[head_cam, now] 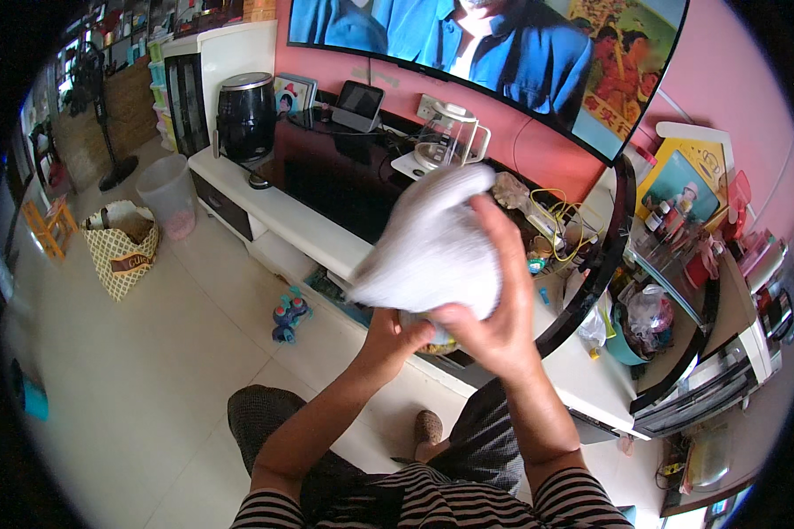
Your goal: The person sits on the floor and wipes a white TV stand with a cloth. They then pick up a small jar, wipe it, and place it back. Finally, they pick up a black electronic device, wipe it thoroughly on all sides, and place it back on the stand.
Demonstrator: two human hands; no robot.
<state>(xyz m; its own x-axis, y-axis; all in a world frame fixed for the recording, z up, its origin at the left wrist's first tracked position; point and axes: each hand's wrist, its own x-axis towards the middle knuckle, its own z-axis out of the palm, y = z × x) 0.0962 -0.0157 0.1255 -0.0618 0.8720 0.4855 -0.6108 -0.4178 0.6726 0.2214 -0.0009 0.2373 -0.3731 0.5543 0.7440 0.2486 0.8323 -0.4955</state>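
A white cloth (437, 244), blurred by motion, is bunched up in front of me over the TV cabinet. My right hand (506, 317) grips its right side, thumb in front and fingers up along the fold. Below the cloth, my left hand (397, 340) holds a small rounded object (442, 346) with some yellow on it. The cloth and my hands cover most of that object, so its kind is unclear. Behind the cloth stands a glass kettle (446, 135) on a white base.
The white TV cabinet (291, 215) has a black top bearing a black air fryer (246, 116) and a smart display (358, 104). Yellow cable (572, 228) lies among clutter at right. A blue toy (290, 316), patterned bag (122, 248) and plastic bin (167, 188) are on the floor.
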